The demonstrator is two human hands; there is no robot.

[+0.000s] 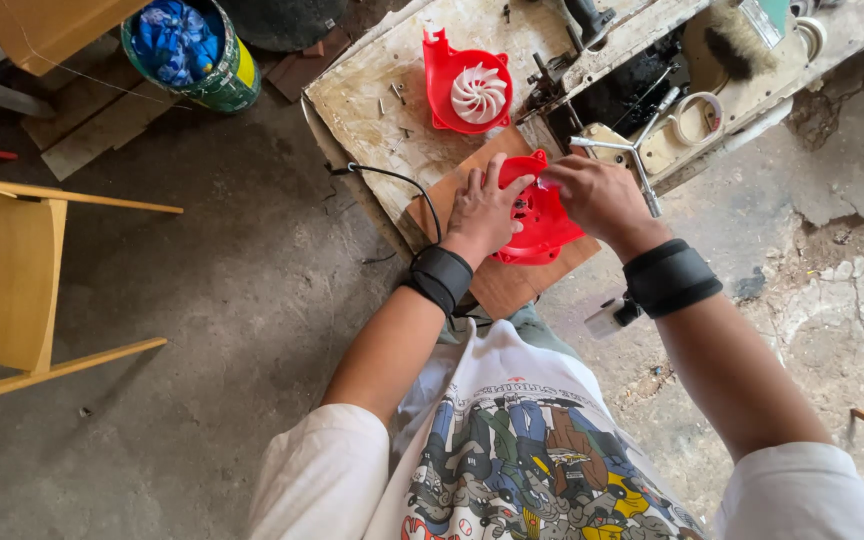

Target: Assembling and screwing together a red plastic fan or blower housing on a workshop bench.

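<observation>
A red plastic housing half point(539, 222) lies on a small wooden board point(502, 285) at the near edge of a worn workbench point(372, 110). My left hand point(482, 208) rests flat on the housing's left side, fingers spread. My right hand point(597, 190) grips the housing's upper right edge, fingers curled over it. Both wrists wear black straps. Farther back on the bench sits a second red housing half point(465, 85) with a white fan impeller point(478, 94) inside it.
A black cable point(407, 180) runs beside the board. A metal cross-shaped wrench point(632, 150), tape rolls point(697, 115), a brush point(732, 40) and tools lie in the bench tray. A green bucket point(197, 50) and a yellow wooden frame point(12, 270) stand on the concrete floor.
</observation>
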